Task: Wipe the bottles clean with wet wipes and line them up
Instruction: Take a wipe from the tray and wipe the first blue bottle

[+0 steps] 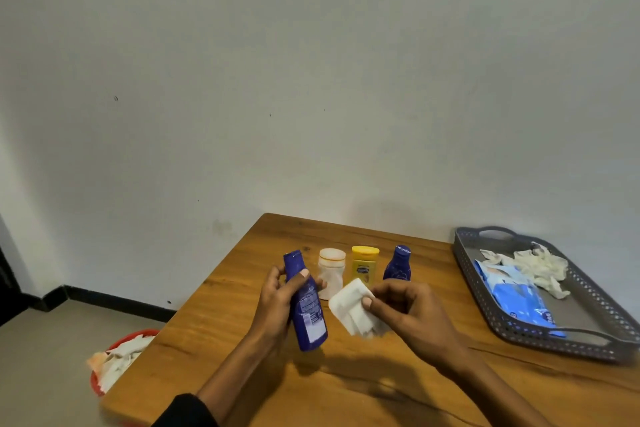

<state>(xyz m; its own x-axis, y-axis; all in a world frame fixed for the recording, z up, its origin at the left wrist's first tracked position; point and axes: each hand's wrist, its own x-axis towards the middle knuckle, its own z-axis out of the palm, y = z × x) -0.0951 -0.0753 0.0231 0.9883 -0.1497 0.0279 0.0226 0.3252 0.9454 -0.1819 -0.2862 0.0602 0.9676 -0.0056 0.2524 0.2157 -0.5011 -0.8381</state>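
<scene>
Wooden counter (242, 340) against a pale wall. Left hand (277, 302) is wrapped around a tall blue bottle (306, 305), lifted clear of the surface, long axis near upright, cap tilted up and away. Right hand (408, 308) pinches a folded wet wipe (351, 310), thumb on top, just to the right of the bottle and not quite touching. Judgement: wipe goes leftward onto the bottle's side, then strokes along its length. Three bottles (365, 262) stand in a row behind.

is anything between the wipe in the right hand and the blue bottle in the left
Nothing visible. The right hand holds the folded wipe just right of the blue bottle gripped by the left hand, with only a narrow open gap between them.
</scene>
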